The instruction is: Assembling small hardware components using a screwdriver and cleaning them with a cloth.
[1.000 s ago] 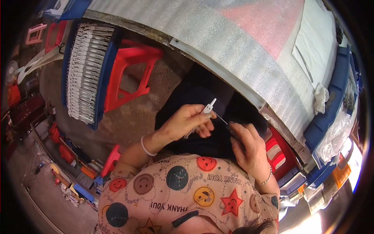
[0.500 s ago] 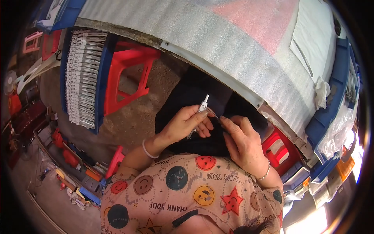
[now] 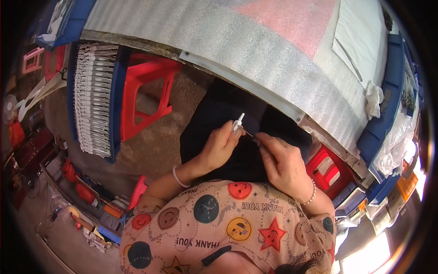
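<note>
My left hand (image 3: 221, 147) holds a small white plastic part (image 3: 237, 122) between thumb and fingers, its tip pointing up. My right hand (image 3: 283, 163) sits close beside it and pinches a thin dark piece (image 3: 250, 134) that runs toward the white part. Both hands hover over my lap, which is covered in black cloth (image 3: 228, 114), just below the edge of the table (image 3: 246, 50). A white bracelet circles my left wrist and a bead bracelet my right.
The table is covered in silvery foam sheet with a pink patch. A blue tray (image 3: 93, 98) packed with several white parts stands at left beside a red stool (image 3: 146, 91). Another red stool (image 3: 328, 166) and blue bins (image 3: 388, 114) lie at right. Clutter covers the floor at lower left.
My right hand has moved in toward the left hand, closing the gap at the white part. The white part stays upright in my left hand.
</note>
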A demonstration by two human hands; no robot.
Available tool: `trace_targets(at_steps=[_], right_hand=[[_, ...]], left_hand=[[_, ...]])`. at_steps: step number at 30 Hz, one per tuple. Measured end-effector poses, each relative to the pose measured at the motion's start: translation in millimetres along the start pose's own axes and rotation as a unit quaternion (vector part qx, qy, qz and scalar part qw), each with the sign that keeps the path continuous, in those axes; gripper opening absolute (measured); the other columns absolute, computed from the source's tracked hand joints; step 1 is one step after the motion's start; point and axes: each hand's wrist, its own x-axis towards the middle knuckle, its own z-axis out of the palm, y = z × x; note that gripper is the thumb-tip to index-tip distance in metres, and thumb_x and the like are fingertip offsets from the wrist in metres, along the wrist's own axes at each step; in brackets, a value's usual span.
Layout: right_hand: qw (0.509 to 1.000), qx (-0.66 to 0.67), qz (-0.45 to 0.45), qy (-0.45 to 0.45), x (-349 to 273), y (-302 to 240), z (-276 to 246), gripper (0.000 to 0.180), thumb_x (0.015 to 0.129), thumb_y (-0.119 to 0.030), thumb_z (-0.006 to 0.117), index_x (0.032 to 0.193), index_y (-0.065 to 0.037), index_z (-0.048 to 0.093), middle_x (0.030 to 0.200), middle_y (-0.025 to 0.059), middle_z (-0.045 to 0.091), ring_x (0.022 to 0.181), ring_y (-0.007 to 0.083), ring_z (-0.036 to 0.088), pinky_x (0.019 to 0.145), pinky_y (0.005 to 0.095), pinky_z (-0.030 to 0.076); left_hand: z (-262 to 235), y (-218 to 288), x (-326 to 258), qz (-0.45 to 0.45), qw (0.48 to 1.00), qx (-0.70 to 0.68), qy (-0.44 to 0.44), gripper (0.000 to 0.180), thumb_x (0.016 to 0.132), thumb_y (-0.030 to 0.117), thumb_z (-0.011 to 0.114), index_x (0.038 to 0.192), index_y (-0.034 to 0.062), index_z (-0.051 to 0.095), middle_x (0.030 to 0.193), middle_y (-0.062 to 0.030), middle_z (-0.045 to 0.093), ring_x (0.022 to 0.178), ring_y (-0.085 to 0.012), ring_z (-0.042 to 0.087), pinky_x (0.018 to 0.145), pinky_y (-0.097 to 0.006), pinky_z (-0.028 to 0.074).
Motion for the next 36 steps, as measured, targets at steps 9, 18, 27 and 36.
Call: trace_targets(at_steps=[9,18,27,36], right_hand=[[1.0,-0.014,0.009,0.025,16,17,14,0.03,0.082,-0.005,0.063,0.112,0.0,0.064,0.075,0.0157,0.061,0.064,0.0308,0.063,0.058,0.0396,0.05],[0.911,-0.385,-0.065,-0.132,29,-15,4,0.047,0.08,-0.008,0.058,0.127,-0.005,0.058,0.072,0.0107,0.057,0.055,0.0218,0.061,0.044,0.0327,0.047],[0.947,-0.304,-0.034,-0.093,24,-11,5,0.051,0.08,-0.008,0.059,0.131,-0.003,0.054,0.075,0.0111,0.06,0.061,0.0243,0.064,0.051,0.0337,0.051],[0.954,-0.273,-0.002,-0.123,39,-8,6,0.048,0.082,-0.009,0.059,0.13,-0.01,0.058,0.074,0.0125,0.064,0.057,0.0292,0.063,0.048,0.0387,0.05]], left_hand=[[3,-13,9,0.128,0.964,0.212,0.097,0.01,0.095,0.007,0.05,0.092,-0.0028,0.048,0.078,-0.0251,0.061,0.078,-0.0448,0.062,0.059,-0.048,0.047],[1,-15,14,0.146,0.971,0.169,0.085,0.011,0.095,0.007,0.051,0.091,-0.0034,0.047,0.075,-0.0272,0.059,0.074,-0.0469,0.06,0.055,-0.049,0.045],[0,-13,15,0.147,0.96,0.215,0.098,0.012,0.095,0.007,0.052,0.09,-0.0028,0.047,0.073,-0.0275,0.058,0.073,-0.0473,0.06,0.054,-0.049,0.045],[-1,-23,18,0.199,0.955,0.177,0.131,0.013,0.095,0.008,0.052,0.09,-0.0029,0.046,0.072,-0.0282,0.058,0.073,-0.0484,0.059,0.052,-0.051,0.044]])
